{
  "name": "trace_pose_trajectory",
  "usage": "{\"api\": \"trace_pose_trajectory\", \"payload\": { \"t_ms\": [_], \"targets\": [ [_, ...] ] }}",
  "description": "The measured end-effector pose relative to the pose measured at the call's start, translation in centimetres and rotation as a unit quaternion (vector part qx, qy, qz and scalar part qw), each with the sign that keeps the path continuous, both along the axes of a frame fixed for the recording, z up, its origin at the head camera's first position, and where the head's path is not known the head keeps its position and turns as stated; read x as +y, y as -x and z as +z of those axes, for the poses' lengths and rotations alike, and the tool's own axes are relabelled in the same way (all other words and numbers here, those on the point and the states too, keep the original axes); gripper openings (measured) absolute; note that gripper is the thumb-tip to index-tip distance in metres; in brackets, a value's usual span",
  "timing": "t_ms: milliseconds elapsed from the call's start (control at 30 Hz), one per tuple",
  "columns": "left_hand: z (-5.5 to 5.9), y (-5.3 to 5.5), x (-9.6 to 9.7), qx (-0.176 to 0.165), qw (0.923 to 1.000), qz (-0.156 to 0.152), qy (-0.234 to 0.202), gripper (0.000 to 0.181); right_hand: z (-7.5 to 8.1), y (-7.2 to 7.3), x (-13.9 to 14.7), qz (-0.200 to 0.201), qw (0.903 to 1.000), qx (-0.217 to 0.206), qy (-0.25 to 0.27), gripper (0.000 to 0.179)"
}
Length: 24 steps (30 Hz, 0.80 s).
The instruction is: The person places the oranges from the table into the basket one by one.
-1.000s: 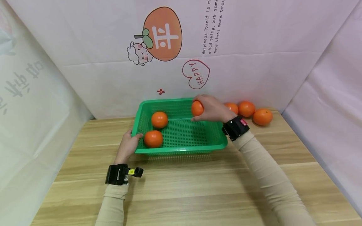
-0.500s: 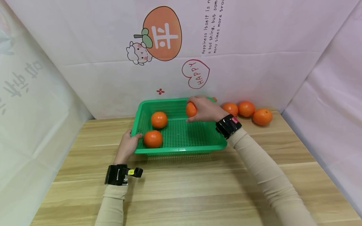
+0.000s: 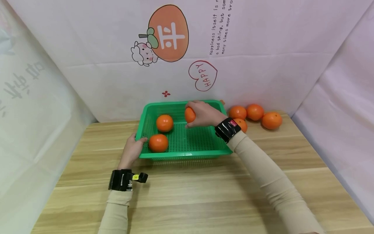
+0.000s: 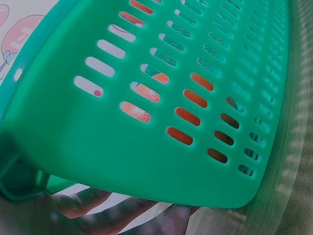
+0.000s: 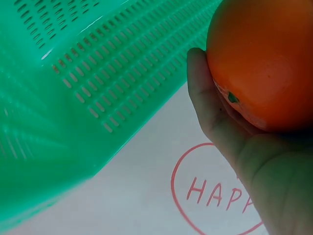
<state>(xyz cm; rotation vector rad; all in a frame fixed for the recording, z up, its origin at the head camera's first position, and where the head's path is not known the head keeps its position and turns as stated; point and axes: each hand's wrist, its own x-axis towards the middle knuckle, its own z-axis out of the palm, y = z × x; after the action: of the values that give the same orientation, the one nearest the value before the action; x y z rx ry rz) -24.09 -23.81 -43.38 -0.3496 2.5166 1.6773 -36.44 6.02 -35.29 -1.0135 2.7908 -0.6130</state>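
Note:
In the head view, my left hand [image 3: 132, 150] grips the left end of a green plastic basket [image 3: 187, 154], its thumb over the rim. The left wrist view shows the fingers [image 4: 112, 215] against the outside of the slotted wall. My right hand [image 3: 205, 113] holds an orange [image 3: 190, 115] over the basket's back half. Up close in the right wrist view, that orange [image 5: 266, 63] rests in the curled hand, its small green stem end showing. Two oranges lie inside the basket at the left, one farther back [image 3: 165, 123] and one nearer the front [image 3: 158, 143].
Several more oranges [image 3: 255, 112] sit on the wooden table [image 3: 187, 195] to the basket's right, one partly hidden behind the right wrist strap [image 3: 228, 130]. A printed white cloth [image 3: 117, 87] rises right behind the basket, and more white cloth hangs at both sides.
My right hand has moved left over the basket with the orange in its grasp. An orange behind the right wrist has come into view. The left hand stays on the rim.

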Motion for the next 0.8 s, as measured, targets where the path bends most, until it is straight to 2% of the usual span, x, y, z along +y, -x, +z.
{"api": "trace_pose_trajectory", "payload": {
  "t_ms": [167, 367, 800],
  "targets": [
    [0.1, 0.1, -0.2, 0.002, 1.0, -0.002, 0.001, 0.056, -0.1, 0.1, -0.8, 0.012, 0.9999, -0.006, 0.0, 0.074],
    [0.2, -0.1, -0.2, 0.003, 1.0, -0.001, -0.001, 0.054, -0.9, 0.6, -1.6, 0.037, 0.9992, -0.014, -0.003, 0.072],
    [0.3, 0.0, -0.2, 0.002, 1.0, 0.005, -0.005, 0.053, -1.9, 1.1, -2.5, 0.042, 0.9987, -0.024, -0.011, 0.07]
  ]
}}
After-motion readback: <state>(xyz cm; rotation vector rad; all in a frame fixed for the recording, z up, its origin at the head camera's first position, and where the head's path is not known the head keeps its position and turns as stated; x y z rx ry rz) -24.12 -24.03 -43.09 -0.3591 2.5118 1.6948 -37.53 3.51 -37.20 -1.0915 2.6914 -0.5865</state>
